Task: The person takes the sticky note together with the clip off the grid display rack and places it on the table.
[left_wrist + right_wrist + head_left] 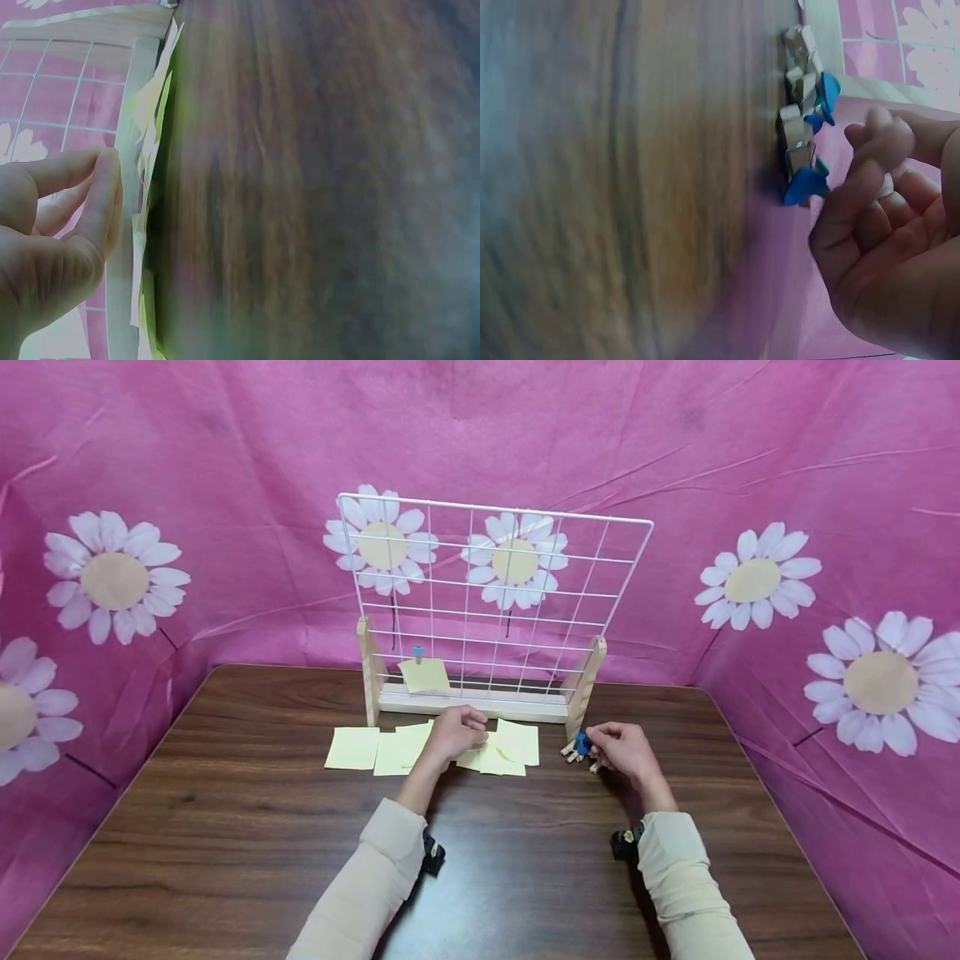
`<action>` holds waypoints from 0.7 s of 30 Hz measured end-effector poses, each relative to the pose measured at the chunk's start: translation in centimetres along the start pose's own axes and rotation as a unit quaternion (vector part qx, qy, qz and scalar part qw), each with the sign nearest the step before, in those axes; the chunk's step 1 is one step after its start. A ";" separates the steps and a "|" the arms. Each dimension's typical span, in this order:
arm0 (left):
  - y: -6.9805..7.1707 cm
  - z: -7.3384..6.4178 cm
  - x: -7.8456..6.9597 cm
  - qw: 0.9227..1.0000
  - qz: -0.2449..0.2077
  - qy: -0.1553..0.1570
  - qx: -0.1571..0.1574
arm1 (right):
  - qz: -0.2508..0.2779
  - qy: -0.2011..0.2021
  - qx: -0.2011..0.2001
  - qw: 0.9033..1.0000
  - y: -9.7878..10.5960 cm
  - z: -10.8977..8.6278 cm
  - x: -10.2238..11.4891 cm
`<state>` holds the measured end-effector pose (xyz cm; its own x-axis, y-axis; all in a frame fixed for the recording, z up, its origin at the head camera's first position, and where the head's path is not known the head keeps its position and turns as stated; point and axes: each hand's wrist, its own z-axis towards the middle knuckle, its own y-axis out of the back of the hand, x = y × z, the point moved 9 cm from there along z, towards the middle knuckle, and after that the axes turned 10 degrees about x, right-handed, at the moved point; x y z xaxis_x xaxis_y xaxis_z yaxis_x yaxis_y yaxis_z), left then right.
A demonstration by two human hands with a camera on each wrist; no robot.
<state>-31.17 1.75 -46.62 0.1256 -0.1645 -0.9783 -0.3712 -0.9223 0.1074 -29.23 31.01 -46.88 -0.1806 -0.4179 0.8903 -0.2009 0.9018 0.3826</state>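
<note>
My left hand [455, 735] hovers over a row of pale yellow sticky notes [352, 748], its fingers bent and thumb close to the index finger. In the left wrist view no paper shows between the fingertips of the left hand [67, 217]. My right hand [624, 750] is beside a small pile of wooden clothespins [573, 753] with blue decorations. In the right wrist view the clothespins [799, 139] lie just beyond the loosely bent fingers of the right hand [885, 217]; nothing held is visible there.
Behind the notes stands a white wire grid [491, 585] in a wooden stand [472, 702]. One yellow note [425, 677] hangs low on its left side by a blue-topped clothespin [418, 653]. A pink flowered cloth [247, 527] surrounds the brown wooden table [247, 827].
</note>
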 end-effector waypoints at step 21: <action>3.9 -1.5 -0.3 0.995 -0.030 -0.035 -0.088 | -0.029 0.074 0.054 0.995 -2.9 0.2 3.8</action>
<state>-31.23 -2.34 -45.65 0.0761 -0.0881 -0.9932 -0.1970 -0.9778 0.0716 -29.54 26.76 -44.66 -0.0239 -0.4404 0.8975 -0.3109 0.8565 0.4120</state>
